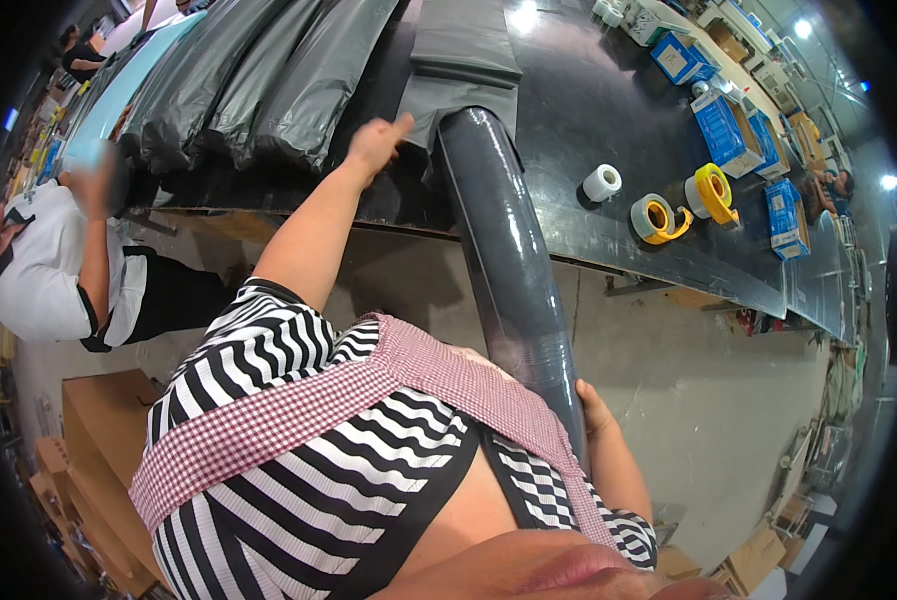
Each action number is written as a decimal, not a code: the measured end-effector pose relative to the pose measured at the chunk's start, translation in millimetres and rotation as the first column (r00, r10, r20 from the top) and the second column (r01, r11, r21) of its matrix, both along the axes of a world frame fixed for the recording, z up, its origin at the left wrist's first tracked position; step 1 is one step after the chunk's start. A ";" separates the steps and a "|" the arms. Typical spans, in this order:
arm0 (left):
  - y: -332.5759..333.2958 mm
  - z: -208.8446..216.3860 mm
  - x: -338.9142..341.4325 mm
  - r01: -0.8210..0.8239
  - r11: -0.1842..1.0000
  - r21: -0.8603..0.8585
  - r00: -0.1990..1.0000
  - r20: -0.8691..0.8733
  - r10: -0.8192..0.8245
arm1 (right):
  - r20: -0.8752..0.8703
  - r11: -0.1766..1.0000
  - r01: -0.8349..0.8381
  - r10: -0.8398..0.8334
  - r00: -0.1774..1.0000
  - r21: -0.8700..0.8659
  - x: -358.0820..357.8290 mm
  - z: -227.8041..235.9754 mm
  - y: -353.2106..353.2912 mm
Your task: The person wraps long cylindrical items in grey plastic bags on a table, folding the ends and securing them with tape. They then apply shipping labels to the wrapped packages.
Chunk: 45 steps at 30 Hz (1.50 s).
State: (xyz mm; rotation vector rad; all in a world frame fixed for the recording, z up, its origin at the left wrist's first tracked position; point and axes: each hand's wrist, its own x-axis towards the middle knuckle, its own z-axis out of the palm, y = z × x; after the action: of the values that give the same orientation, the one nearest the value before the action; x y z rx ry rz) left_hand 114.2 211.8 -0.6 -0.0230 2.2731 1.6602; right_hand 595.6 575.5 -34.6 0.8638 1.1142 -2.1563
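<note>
A long dark roll (504, 250) in shiny clear film slants from my body up to the table. Its far end lies at the mouth of a grey plastic bag (464, 75), which is spread flat on the tabletop. My left hand (377, 148) is at the bag's left edge, with one digit stretched out toward it and no object visible in its grasp. Low on the roll's right side, my right hand (596, 408) grips it; the roll hides some of those fingers. The roll's near end rests against my checked apron (449, 365), partly out of sight.
Several grey-wrapped rolls (314, 85) lie left on the dark table (589, 110). To the right are a white tape roll (602, 183), two yellow tape dispensers (659, 220) and blue boxes (724, 130). Another person (59, 265) stands at left, near cardboard boxes (109, 430).
</note>
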 end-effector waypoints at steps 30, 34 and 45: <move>77.6 -28.4 -19.1 -0.114 0.683 0.721 0.838 0.439 -0.324 | -0.044 0.996 -0.088 0.088 0.995 0.009 -36.2 41.3 -23.7; 97.7 -1.5 39.4 -0.094 0.757 0.647 0.846 0.453 -0.282 | -0.047 0.999 0.004 -0.007 0.999 -0.043 -28.2 14.6 -17.1; 95.2 11.0 17.6 -0.258 0.966 -0.016 0.783 -0.589 0.199 | -0.009 1.000 0.019 -0.019 1.000 0.004 -45.5 40.9 -23.5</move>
State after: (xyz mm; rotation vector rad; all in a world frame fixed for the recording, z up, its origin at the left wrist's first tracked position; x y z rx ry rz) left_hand 131.8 307.0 10.3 0.2326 2.9084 1.8713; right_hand 550.1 552.1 6.3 0.8709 1.1188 -2.1759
